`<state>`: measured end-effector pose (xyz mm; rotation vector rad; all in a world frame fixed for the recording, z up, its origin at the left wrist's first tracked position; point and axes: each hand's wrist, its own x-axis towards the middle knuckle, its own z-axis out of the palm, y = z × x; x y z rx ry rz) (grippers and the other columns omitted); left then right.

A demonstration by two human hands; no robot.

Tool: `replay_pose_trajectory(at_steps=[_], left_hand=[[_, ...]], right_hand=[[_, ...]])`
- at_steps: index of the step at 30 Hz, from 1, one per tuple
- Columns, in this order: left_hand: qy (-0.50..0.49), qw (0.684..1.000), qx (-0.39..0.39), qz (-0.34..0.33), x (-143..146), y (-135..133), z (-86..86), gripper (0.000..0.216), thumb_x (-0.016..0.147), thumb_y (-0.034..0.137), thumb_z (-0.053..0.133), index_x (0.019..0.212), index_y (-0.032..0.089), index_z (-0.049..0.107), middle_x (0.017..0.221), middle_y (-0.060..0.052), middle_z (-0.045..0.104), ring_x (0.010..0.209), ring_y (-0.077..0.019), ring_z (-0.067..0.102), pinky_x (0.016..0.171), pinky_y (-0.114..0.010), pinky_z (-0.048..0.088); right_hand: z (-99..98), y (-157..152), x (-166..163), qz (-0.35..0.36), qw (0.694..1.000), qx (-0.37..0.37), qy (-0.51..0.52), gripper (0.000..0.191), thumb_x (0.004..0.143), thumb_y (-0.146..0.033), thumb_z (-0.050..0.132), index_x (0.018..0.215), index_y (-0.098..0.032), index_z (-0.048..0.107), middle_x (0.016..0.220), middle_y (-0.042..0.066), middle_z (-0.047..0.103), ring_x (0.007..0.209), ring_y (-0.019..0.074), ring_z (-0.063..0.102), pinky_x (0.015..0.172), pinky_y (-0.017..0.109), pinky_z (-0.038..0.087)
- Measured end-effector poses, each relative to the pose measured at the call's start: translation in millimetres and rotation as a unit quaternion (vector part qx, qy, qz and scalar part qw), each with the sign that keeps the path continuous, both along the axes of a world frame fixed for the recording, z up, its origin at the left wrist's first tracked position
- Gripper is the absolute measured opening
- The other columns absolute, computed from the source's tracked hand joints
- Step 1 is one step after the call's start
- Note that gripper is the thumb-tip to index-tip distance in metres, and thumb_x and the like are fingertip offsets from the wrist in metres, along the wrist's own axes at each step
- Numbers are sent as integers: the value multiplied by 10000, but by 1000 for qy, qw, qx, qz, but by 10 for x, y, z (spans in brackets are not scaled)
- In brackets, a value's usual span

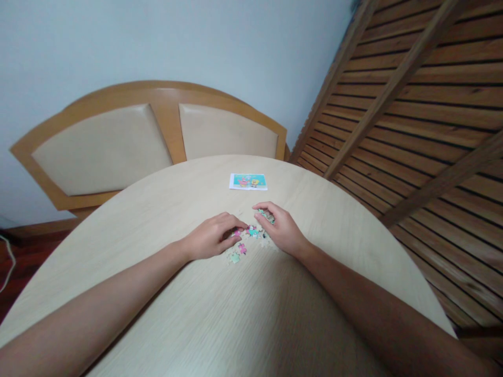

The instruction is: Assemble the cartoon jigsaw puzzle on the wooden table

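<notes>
Head view | curves left hand [212,236] over knobbed jigsaw pieces [234,257], fingers [231,222] apart | cups right hand [282,228] round more, cannot tell if clamped | round, wood-grained desk [346,235]

Left forearm [129,288]: was bare and smooth in outline, narrowing toward the wrist [184,251].
Right forearm [353,285]: was likewise bare, with the same taper.
Left hand [212,236]: was bare, slim-fingered.
Right hand [283,230]: was ungloved and slim-fingered too.
</notes>
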<state>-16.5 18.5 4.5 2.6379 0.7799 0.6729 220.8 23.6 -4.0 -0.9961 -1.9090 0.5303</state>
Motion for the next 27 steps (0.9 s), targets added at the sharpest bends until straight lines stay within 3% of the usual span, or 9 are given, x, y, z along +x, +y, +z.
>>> replay_pose_trajectory(at_steps=[7, 12, 16, 22, 25, 27], left_hand=[[18, 996, 31, -77, -2, 11, 16, 383, 980, 348, 579, 1347, 240, 586, 1369, -124, 612, 1251, -270, 565, 1058, -460, 456], [38, 997, 34, -63, -3, 15, 19, 225, 989, 333, 567, 1153, 233, 683, 1311, -107, 650, 1208, -260, 595, 1040, -450, 461], [22, 999, 21, -33, 6, -4, 26, 174, 994, 334, 552, 968, 212, 673, 1146, -85, 700, 1072, -225, 639, 960, -393, 490], [17, 999, 30, -2, 15, -12, 20, 241, 972, 353, 574, 1158, 208, 626, 1089, -91, 701, 1024, -236, 643, 906, -386, 501], [23, 999, 36, -29, 18, -10, 28, 343, 956, 383, 606, 1256, 217, 603, 1184, -94, 690, 1100, -252, 622, 964, -409, 481], [27, 999, 30, -26, 28, -13, 28, 343, 966, 357, 592, 1280, 218, 595, 1194, -90, 689, 1104, -251, 615, 974, -417, 478]], right_hand=[[-5, -18, -8, -12, 1000, -8, 10, 231, 876, -283, 669, 1093, -205, 666, 938, 28, 705, 885, 184, 667, 866, 323, 514], [7, -17, -11, -41, 998, -35, 13, 174, 924, -353, 616, 976, -203, 686, 761, -2, 676, 721, 160, 643, 720, 283, 506], [2, -7, 4, -8, 1000, -15, 16, 164, 936, -273, 585, 1054, -194, 666, 997, 50, 719, 934, 183, 671, 873, 320, 521], [77, -31, 107, 54, 995, -3, -89, 353, 913, -163, 539, 1257, -213, 600, 1252, 94, 660, 1178, 217, 616, 1045, 414, 478], [173, -62, 219, 36, 979, -6, -201, 464, 846, -341, 707, 1283, -206, 625, 1362, 137, 601, 1279, 318, 543, 1107, 529, 420], [250, -98, 297, 23, 961, -46, -272, 646, 755, -520, 787, 1298, -201, 643, 1371, 160, 593, 1298, 386, 513, 1103, 587, 407]])
